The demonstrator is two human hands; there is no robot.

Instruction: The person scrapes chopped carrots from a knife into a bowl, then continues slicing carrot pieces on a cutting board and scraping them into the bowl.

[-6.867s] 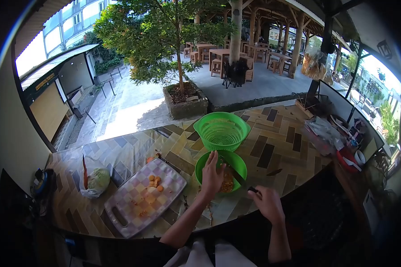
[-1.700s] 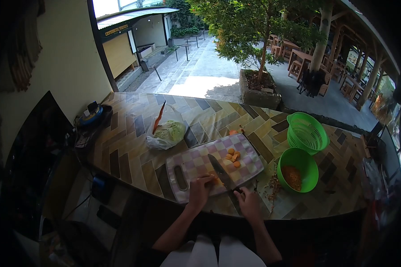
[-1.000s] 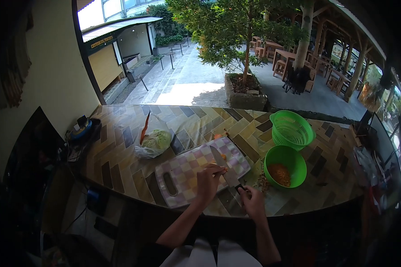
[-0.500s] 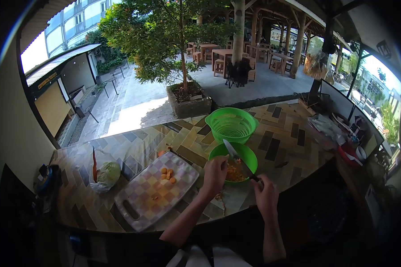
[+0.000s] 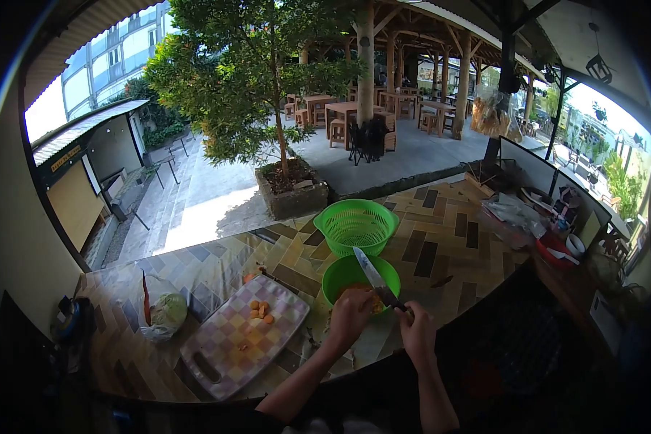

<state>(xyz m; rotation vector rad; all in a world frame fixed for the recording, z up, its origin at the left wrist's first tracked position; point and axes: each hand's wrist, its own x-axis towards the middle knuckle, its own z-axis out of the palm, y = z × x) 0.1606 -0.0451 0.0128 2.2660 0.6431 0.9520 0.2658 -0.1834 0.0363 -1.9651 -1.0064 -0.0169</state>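
My right hand (image 5: pixel 418 327) is wrapped round the handle of a large kitchen knife (image 5: pixel 374 276). Its blade points away and to the left, slanting above a green bowl (image 5: pixel 332 277). Finely chopped orange bits lie in the bowl, partly hidden by my left hand (image 5: pixel 350 316). That hand is closed, fingers curled down at the bowl's near side; whatever is between the fingertips is hidden. To the left, a checkered cutting board (image 5: pixel 257 347) bears several orange carrot pieces (image 5: pixel 260 311) and a few crumbs.
Behind the bowl stands a green colander (image 5: pixel 354 226). A cabbage (image 5: pixel 169 311) in a plastic bag and a red chili (image 5: pixel 146 296) sit at the left. Plastic bags (image 5: pixel 517 215) and a red container (image 5: pixel 557 248) crowd the right end of the tiled counter (image 5: pixel 441 246).
My view has tilted up and turned slightly right. My left hand has come lower, toward the bowl's near rim. The knife stays slanted above the bowl in my right hand.
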